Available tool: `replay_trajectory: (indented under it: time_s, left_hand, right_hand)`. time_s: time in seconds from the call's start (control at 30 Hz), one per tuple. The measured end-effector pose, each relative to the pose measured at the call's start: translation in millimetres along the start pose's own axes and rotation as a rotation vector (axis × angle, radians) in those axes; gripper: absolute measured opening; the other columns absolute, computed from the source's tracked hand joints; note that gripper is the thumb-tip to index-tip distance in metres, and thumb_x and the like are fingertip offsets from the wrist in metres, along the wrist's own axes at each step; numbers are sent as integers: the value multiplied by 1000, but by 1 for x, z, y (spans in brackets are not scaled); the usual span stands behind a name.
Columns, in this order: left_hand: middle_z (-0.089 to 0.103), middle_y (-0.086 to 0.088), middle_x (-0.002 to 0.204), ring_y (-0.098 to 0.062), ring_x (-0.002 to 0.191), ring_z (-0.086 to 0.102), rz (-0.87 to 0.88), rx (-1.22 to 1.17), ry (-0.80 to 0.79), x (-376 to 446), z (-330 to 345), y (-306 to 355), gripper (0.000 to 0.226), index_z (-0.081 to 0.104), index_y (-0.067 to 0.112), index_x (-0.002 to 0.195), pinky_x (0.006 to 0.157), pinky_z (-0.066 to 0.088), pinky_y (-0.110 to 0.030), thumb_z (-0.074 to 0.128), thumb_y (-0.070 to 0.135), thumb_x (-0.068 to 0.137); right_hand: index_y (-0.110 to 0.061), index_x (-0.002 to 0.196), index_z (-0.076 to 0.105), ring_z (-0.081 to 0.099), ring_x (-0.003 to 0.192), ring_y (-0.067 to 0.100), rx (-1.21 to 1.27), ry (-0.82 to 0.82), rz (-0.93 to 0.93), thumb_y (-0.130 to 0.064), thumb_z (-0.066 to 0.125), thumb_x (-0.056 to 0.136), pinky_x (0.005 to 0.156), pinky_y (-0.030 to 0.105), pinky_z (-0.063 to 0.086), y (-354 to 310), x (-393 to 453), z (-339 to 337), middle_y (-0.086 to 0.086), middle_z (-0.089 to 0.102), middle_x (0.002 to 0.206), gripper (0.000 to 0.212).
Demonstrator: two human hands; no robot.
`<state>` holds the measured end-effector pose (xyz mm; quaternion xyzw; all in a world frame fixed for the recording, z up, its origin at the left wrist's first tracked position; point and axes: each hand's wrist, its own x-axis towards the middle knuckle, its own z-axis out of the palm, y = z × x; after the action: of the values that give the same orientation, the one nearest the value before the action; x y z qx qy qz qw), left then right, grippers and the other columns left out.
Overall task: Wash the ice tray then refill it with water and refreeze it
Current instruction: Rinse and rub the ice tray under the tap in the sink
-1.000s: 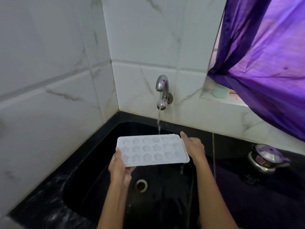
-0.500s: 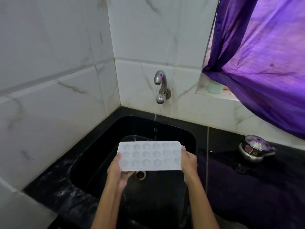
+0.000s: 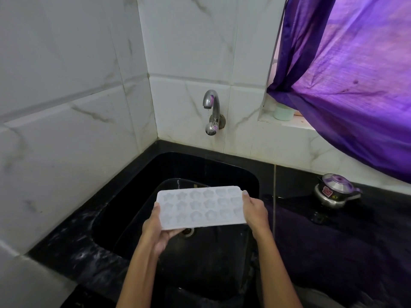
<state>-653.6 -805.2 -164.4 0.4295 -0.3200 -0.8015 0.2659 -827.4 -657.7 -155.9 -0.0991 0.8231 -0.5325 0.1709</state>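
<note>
I see a pale, whitish ice tray [image 3: 200,205] patterned with rows of star- and flower-shaped wells. Behind it sits a glossy black sink [image 3: 142,203] set in a black counter [image 3: 73,256] flecked with white. The wall tiles [image 3: 66,85] are white marble with faint grey-brown veins. The tap [image 3: 212,112] is silver — tinged violet by the purple curtain [image 3: 355,85]. A small pot [image 3: 333,190] looks steel with a red label, I think

White ice tray [image 3: 200,206], star-shaped cells up, roughly level, cells possibly water-filled.
</note>
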Motion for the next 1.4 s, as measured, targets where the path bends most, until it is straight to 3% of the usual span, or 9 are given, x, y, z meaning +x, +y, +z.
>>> replay_trajectory:
  time_s: [0.13, 0.23, 0.33, 0.57, 0.67, 0.87, 1.0, 1.3, 1.4]
  left_hand:
    - [65, -15, 100, -32, 91, 63, 34, 36, 24, 1, 3, -1, 37, 55, 10, 96, 77, 51, -53, 38, 42, 99]
    - [65, -14, 97, -32, 90, 63, 43, 54, 23, 0, 5, -4, 39, 55, 10, 96, 79, 51, -53, 35, 43, 99]
    - [66, -14, 100, -32, 92, 63, 41, 55, 20, 0, 5, -7, 42, 54, 8, 103, 82, 51, -54, 33, 45, 99]
    - [66, -14, 100, -31, 93, 64, 54, 103, 9, -1, 12, -11, 45, 55, 8, 108, 74, 53, -49, 30, 45, 100]
    - [67, -13, 99, -30, 93, 64, 75, 122, 24, -1, 16, -12, 46, 55, 8, 111, 78, 52, -51, 30, 45, 100]
    - [66, -12, 95, -28, 87, 64, 94, 116, 40, -5, 22, -13, 43, 55, 9, 102, 65, 52, -44, 29, 43, 101]
    - [66, -12, 93, -29, 87, 64, 87, 118, 43, -6, 25, -14, 42, 55, 9, 100, 64, 52, -44, 30, 43, 101]
    - [67, -12, 93, -29, 88, 64, 109, 133, 61, -2, 24, -15, 43, 56, 10, 99, 70, 52, -46, 29, 44, 100]
    - [67, -12, 93, -30, 88, 64, 107, 138, 56, -3, 25, -14, 42, 57, 13, 93, 71, 52, -47, 29, 44, 101]
  right_hand:
    - [-22, 123, 55, 52, 112, 25, -322, 80, -187, -17, 37, 101, 92, 38, 42, -9, 2, -10, 4, 56, 120, 29]
    - [-30, 120, 58, 31, 135, 23, -590, 79, -319, 3, 42, 90, 111, 49, 23, -16, 6, -14, 3, 37, 145, 47]
    - [-34, 115, 64, 3, 147, 26, -770, 23, -326, 10, 46, 82, 114, 59, 1, -20, 9, -12, 5, 21, 155, 57]
    - [-38, 122, 62, -15, 147, 36, -962, -58, -321, 4, 52, 87, 111, 64, -10, -26, 12, -6, 11, 5, 161, 56]
    - [-35, 116, 65, -15, 146, 37, -990, -76, -343, 0, 54, 89, 111, 66, -10, -26, 16, -6, 11, 8, 161, 46]
    - [-35, 110, 68, -14, 146, 38, -1053, -41, -364, 3, 54, 87, 109, 67, -13, -28, 24, -13, 9, 20, 156, 47]
    - [-28, 105, 69, -14, 146, 39, -1074, -34, -351, -2, 57, 87, 109, 68, -13, -31, 27, -12, 11, 17, 157, 34]
    - [-29, 109, 69, -11, 146, 40, -1085, -41, -355, 0, 55, 87, 108, 69, -13, -33, 30, -9, 9, 26, 151, 39]
    - [-25, 97, 69, -10, 146, 41, -1112, -53, -339, -1, 57, 85, 108, 70, -12, -35, 30, -3, 11, 25, 152, 30]
